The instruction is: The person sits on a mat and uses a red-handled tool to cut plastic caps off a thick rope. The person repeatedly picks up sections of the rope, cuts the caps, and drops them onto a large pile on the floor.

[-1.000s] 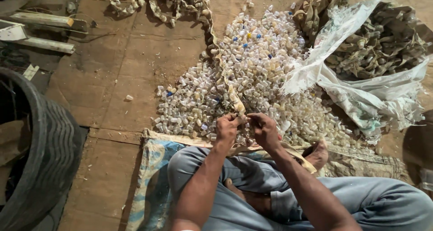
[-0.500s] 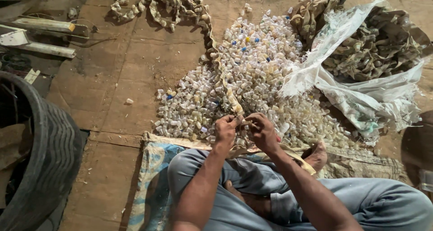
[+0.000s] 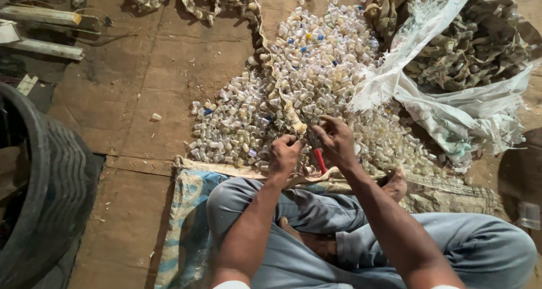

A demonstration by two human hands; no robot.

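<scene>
While left hand (image 3: 284, 153) pinches a strip (image 3: 293, 119), right hand (image 3: 337, 142) grips red-handled cutters (image 3: 319, 159).

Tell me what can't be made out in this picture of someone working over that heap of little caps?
- Head view: the tool with a red handle is mostly hidden by the right hand; its head cannot be seen.
- What the left hand pinches is covered by its fingers.
- Pale caps in the pile are too small to tell apart.
- The tyre is cut off by the left edge.
- The white sack hides part of its contents.

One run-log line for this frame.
left hand: grips strip | right hand: red-handled tool | pile of small caps
</scene>
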